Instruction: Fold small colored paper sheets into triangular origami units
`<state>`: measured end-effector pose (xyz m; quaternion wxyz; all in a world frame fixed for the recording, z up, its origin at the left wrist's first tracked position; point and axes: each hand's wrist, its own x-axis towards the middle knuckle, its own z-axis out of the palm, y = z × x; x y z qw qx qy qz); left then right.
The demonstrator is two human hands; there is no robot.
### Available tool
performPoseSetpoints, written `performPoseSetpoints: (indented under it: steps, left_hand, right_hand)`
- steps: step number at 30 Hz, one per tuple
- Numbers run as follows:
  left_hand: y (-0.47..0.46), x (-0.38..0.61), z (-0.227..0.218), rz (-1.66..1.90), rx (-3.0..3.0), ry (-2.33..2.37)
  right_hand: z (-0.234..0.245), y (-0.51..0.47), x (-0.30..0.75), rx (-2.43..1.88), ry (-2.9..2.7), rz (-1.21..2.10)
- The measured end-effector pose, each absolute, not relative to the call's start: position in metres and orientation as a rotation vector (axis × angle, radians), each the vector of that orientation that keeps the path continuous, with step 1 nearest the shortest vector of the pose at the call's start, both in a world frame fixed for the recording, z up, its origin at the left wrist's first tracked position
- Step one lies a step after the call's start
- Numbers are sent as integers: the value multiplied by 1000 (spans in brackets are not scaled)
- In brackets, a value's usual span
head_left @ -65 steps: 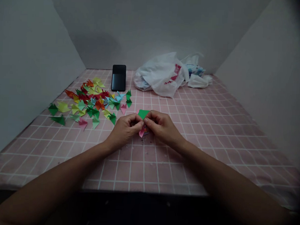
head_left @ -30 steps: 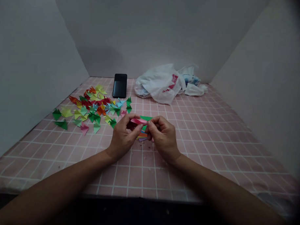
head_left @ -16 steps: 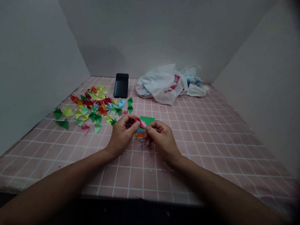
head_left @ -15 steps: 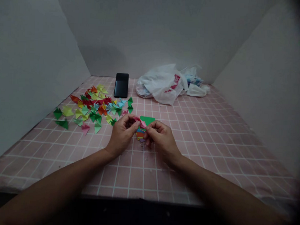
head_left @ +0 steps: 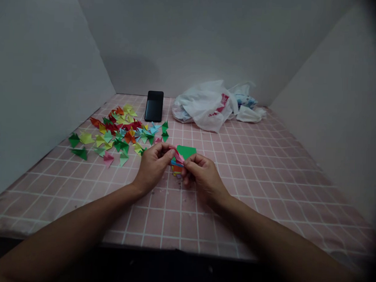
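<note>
A small folded piece of pink paper (head_left: 178, 156) is held between my two hands above the table. The fingertips of my left hand (head_left: 155, 162) pinch its left end. At its lower right end, the thumb and fingers of my right hand (head_left: 203, 171) are closed on it. Just beneath and behind it lies a stack of coloured paper (head_left: 187, 151), with a green sheet on top and blue, orange and yellow edges showing. My right hand covers part of the stack. The exact folds of the pink paper are too small to make out.
Many folded paper pieces (head_left: 120, 145) in green, yellow, red, blue and pink lie spread at the left. A black phone (head_left: 154, 106) lies behind them. White plastic bags (head_left: 204, 106) sit at the back. Pale walls enclose the table with its pink checked cloth (head_left: 267, 176).
The view has shifted slightly. Both hands keep hold of the pink paper, which now slants a little more steeply down toward my right fingertips.
</note>
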<state>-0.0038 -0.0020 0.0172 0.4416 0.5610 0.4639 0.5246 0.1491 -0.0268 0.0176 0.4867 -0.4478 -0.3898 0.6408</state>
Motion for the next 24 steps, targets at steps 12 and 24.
performPoseSetpoints:
  steps: [12,24]
  left_hand:
    - [1,-6,13,1320,1361,1203]
    - [4,-7,11,1314,1320,1160]
  right_hand:
    - [14,-27,146,-1143,-952,1482]
    - [15,-28,146,-1154,-890,1509]
